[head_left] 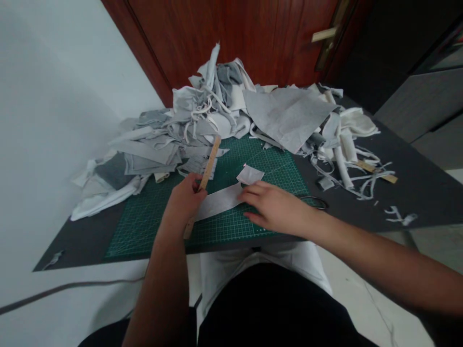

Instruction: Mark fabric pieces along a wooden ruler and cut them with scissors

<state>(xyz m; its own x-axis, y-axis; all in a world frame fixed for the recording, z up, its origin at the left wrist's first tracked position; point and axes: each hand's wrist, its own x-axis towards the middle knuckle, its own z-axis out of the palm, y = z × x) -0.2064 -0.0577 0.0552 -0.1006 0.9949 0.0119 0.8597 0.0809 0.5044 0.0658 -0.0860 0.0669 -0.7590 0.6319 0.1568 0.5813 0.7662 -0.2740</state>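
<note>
My left hand (pixel 183 198) is closed around a wooden ruler (pixel 210 166), which lies slanted across the left end of a pale grey fabric strip (pixel 219 201). At the strip's other end is my right hand (pixel 265 206), fingers curled onto the fabric and thumb a little apart. What lies beneath those fingertips is hidden. Just beyond them is a small pale fabric square (pixel 250 174) with a pink mark at its corner. Both fabric pieces lie on a green cutting mat (pixel 152 217).
Grey and white fabric scraps (pixel 155 144) are heaped along the back and left. A large grey piece (pixel 289 115) tops the right heap. A dark metal loop (pixel 316 202) lies beside my right wrist. Thin offcuts (pixel 365 185) and another wooden piece (pixel 376 172) are at right.
</note>
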